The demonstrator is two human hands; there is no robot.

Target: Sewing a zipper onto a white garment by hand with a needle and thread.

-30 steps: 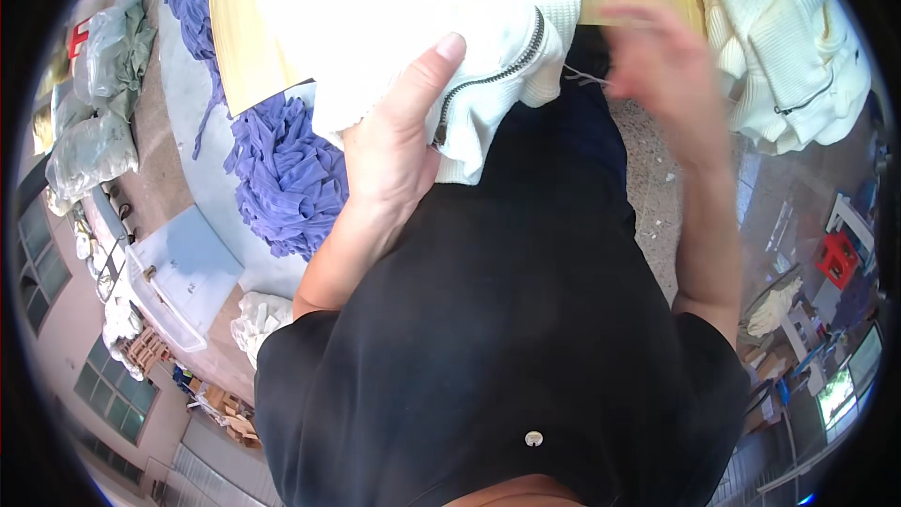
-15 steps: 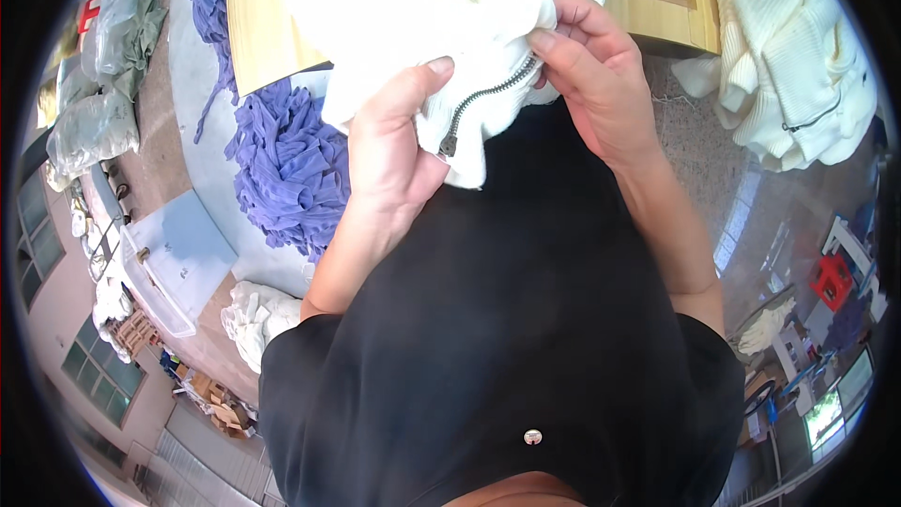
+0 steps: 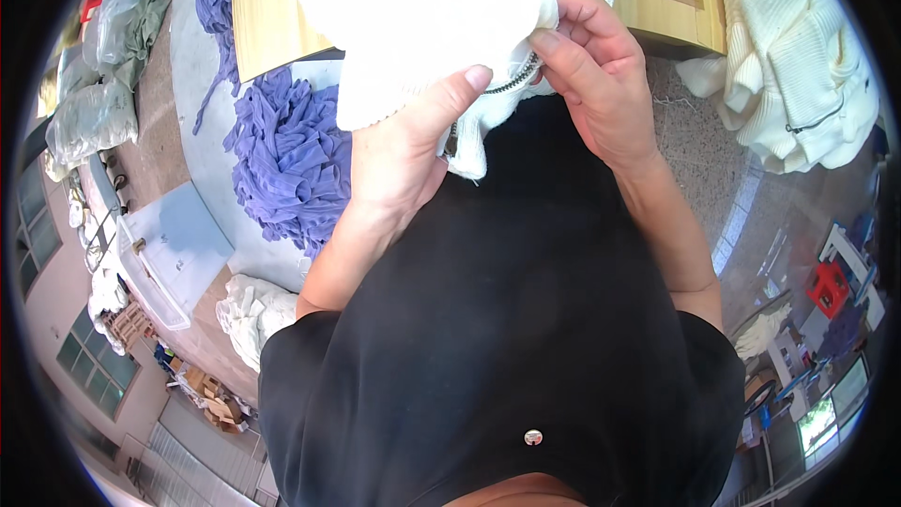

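A white knit garment (image 3: 413,28) hangs over the wooden table's near edge toward me, with a dark metal zipper (image 3: 514,82) along one edge. My left hand (image 3: 410,136) is closed on the garment's lower part, its thumb lying over the zipper and hiding the middle of it. The zipper's lower end shows just below that thumb. My right hand (image 3: 601,75) pinches the garment's edge at the zipper's upper end between thumb and fingers. Bright light washes out much of the garment's cloth.
The wooden table (image 3: 272,28) lies ahead. To its left is a heap of purple fabric strips (image 3: 289,160). White ribbed zip garments (image 3: 798,56) hang at the right. Further left are plastic-wrapped bundles (image 3: 92,122), a clear plastic bin (image 3: 150,277) and a white cloth bundle (image 3: 253,314).
My left hand has moved slightly right and its thumb has slid up across the zipper, covering more of it. My right hand keeps its pinch almost in place.
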